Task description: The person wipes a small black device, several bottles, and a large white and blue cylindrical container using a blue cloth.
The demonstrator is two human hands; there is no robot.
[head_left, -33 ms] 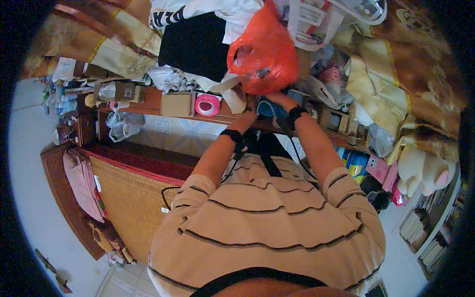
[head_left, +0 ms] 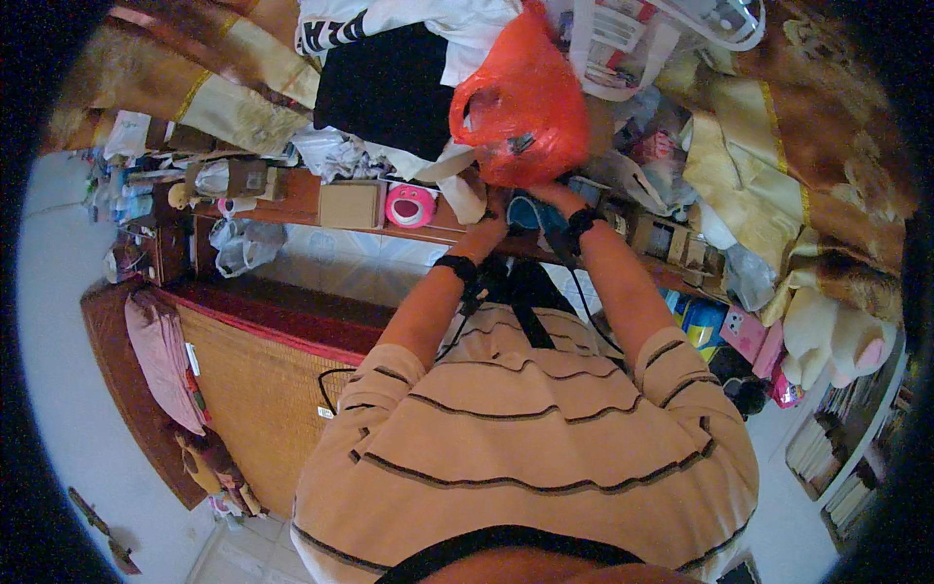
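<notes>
Fingers: the left hand (head_left: 484,232) and right hand (head_left: 551,196) meet at the underside of an orange plastic bag (head_left: 520,102); whether the fingers are curled shut on it cannot be told, as they are partly hidden.
Blue item: a small blue object (head_left: 525,211) sits between the two hands, just below the bag; which hand holds it is unclear.
Bag: it stands on a crowded wooden shelf (head_left: 297,200), its handles up, pressed against black and white folded clothes (head_left: 384,83) on its left and a white tote (head_left: 623,49) on its right.
Shelf edge: a brown cardboard box (head_left: 348,204) and a pink round toy (head_left: 410,205) line the front edge, left of the left hand, leaving little bare wood.
Wrists: both carry black bands; striped sleeves fill the lower frame.
Open room: a woven mat bed (head_left: 253,389) lies lower left, well apart from the hands; a plush toy (head_left: 837,331) and boxes crowd the right.
</notes>
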